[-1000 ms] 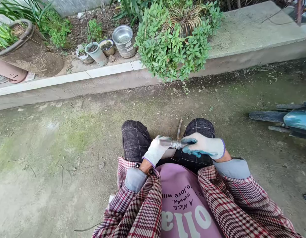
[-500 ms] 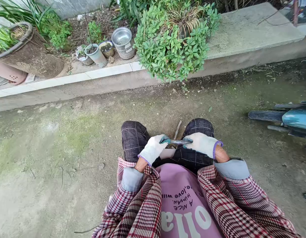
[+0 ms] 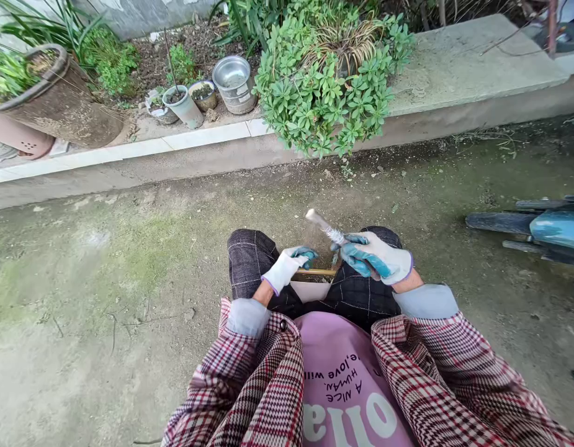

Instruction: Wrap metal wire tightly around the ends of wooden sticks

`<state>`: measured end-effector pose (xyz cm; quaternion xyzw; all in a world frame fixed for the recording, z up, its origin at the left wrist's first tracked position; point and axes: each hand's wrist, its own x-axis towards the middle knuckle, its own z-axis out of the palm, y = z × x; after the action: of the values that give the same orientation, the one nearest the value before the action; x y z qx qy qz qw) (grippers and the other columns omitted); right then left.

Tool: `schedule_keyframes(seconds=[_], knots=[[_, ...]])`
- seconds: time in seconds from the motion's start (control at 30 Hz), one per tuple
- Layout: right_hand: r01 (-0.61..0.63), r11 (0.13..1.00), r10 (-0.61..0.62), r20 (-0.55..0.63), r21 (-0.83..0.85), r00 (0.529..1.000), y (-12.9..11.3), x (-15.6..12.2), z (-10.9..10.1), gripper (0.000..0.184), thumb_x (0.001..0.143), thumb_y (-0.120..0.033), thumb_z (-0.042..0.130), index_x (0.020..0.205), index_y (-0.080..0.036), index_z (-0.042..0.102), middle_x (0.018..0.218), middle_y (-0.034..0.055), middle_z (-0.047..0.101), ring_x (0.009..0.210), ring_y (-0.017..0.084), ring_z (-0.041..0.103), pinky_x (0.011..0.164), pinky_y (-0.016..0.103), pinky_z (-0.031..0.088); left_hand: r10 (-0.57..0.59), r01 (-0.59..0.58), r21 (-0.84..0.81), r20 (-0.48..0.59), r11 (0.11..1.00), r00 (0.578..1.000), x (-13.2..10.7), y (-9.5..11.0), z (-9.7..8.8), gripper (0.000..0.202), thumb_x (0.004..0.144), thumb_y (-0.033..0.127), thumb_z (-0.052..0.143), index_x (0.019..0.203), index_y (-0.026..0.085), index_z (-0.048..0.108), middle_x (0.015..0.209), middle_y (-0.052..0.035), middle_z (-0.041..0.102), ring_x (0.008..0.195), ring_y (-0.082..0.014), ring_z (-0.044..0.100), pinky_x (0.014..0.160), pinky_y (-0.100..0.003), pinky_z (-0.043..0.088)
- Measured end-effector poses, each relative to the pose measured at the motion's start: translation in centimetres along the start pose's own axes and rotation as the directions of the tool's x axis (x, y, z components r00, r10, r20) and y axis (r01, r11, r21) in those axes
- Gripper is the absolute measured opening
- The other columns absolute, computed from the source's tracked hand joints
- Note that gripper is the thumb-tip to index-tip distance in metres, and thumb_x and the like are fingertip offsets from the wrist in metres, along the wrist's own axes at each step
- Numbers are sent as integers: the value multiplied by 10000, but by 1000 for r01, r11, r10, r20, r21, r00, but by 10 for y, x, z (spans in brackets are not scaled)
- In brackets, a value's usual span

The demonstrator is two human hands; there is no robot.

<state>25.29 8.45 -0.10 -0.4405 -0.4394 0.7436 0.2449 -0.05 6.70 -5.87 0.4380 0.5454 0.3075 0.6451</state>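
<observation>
Both my hands wear white gloves with teal palms, held over my knees. My right hand (image 3: 377, 259) grips a short stick (image 3: 324, 228) whose middle looks wrapped in silvery wire; the stick's pale end points up and to the left. My left hand (image 3: 287, 268) is apart from that stick, fingers curled at the edge of a thin yellowish strip (image 3: 314, 272) lying across a pale object (image 3: 309, 289) between my legs. Whether the left fingers grasp the strip is unclear.
A raised concrete curb (image 3: 203, 133) runs across ahead, with a leafy bush (image 3: 324, 87), a steel pot (image 3: 233, 77), small planters (image 3: 184, 102) and a large tilted clay pot (image 3: 58, 102). A teal vehicle part (image 3: 542, 226) sits at right. Bare mossy ground lies to the left.
My left hand has let go of the stick and dropped to the strip between my knees. My right hand has swung the stick from level to pointing up-left.
</observation>
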Motion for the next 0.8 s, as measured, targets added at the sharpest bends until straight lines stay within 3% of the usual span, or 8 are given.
schedule_keyframes(seconds=[0.1, 0.17, 0.23, 0.3, 0.4, 0.53, 0.7, 0.8], knots=[[-22, 957, 108, 286, -288, 952, -21, 23, -3, 448, 762, -555, 787, 948, -153, 722, 626, -35, 605, 417, 82, 446, 379, 232, 333, 13, -16, 83, 37, 996, 999, 37, 22, -21, 146, 702, 189, 732, 820, 123, 787, 798, -30, 757, 686, -123, 599, 663, -237, 491], [32, 822, 223, 374, -569, 900, -30, 44, -4, 374, 781, -524, 773, 890, -169, 728, 651, -27, 633, 483, 93, 493, 447, 233, 372, 43, -44, 141, 10, 989, 999, 60, 39, -36, 169, 724, 221, 708, 833, 122, 791, 767, -19, 736, 633, -106, 548, 617, -234, 456], [64, 568, 300, 279, -821, 912, -33, 68, -6, 261, 807, -447, 761, 808, -188, 732, 660, -25, 644, 568, 114, 543, 529, 244, 397, 51, -50, 200, -2, 979, 999, 79, 54, -49, 185, 741, 246, 708, 850, 120, 788, 762, -8, 723, 613, -97, 522, 590, -232, 431], [-4, 327, 288, 95, -945, 953, -33, 93, -16, 152, 785, -318, 774, 727, -187, 724, 675, 3, 671, 643, 150, 597, 594, 272, 406, 18, -16, 270, -7, 963, 1000, 94, 64, -59, 179, 750, 250, 719, 848, 116, 785, 723, 8, 692, 582, -86, 493, 568, -230, 406], [-125, 254, 199, -75, -959, 977, -31, 129, -45, 83, 813, -215, 723, 752, -160, 735, 752, 83, 722, 736, 213, 655, 654, 315, 420, -57, 64, 328, -31, 942, 998, 108, 68, -60, 164, 766, 239, 720, 846, 112, 788, 678, 21, 652, 555, -80, 483, 550, -230, 391], [-232, 319, 42, -231, -919, 972, -29, 162, -76, 213, 939, -312, 621, 907, -140, 743, 926, 146, 768, 849, 244, 688, 708, 315, 471, -124, 119, 274, 0, 954, 992, 119, 58, -37, 238, 786, 234, 713, 967, 120, 817, 699, 22, 663, 539, -78, 483, 528, -224, 384], [-103, 825, -18, -208, -556, 978, -26, 163, -70, 379, 938, -530, 599, 989, -165, 686, 753, 35, 668, 540, 130, 518, 490, 258, 450, -92, 71, 170, 123, 983, 988, 128, 40, -13, 292, 805, 240, 666, 1022, 116, 819, 706, 26, 650, 532, -69, 475, 521, -210, 372], [-18, 926, 6, -34, -378, 999, -27, 145, -67, 484, 836, -623, 671, 1004, -169, 682, 674, -13, 602, 474, 107, 465, 416, 242, 420, -36, 16, 197, 95, 980, 995, 134, 35, -16, 251, 795, 258, 678, 959, 117, 805, 698, 17, 651, 553, -81, 485, 537, -213, 392]])
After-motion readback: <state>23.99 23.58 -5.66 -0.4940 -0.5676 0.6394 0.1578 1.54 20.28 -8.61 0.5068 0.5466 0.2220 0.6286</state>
